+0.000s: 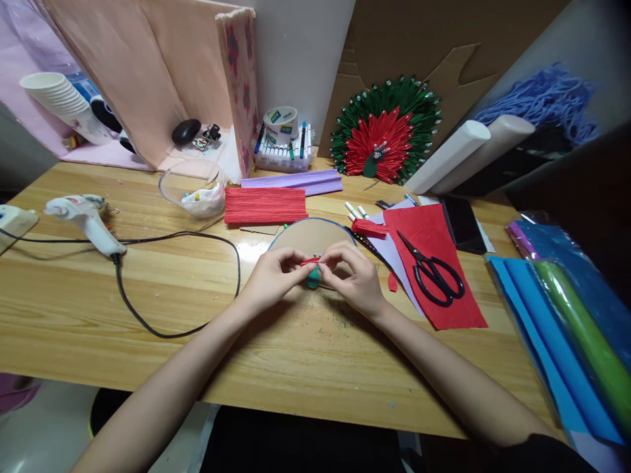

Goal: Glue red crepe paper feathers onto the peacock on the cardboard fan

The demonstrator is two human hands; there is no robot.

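Observation:
Between the fingertips of both hands is a small piece of red crepe paper (310,261). My left hand (277,274) pinches its left end, and my right hand (352,274) pinches the right end. Just under the fingers shows a small green piece (313,278). Behind them lies a round cardboard disc (315,233) with a blue edge, its near part covered by my hands. To the right, black-handled scissors (436,276) rest on a red sheet (444,226). A small red paper petal (392,282) lies on the table beside that sheet.
A white glue gun (89,220) with a looping black cord stands at left. Red crepe paper (266,205), purple crepe paper (300,181) and a clear bowl (194,190) lie behind. A red-and-green peacock craft (387,135) leans on cardboard. Blue paper packs (537,328) sit at right.

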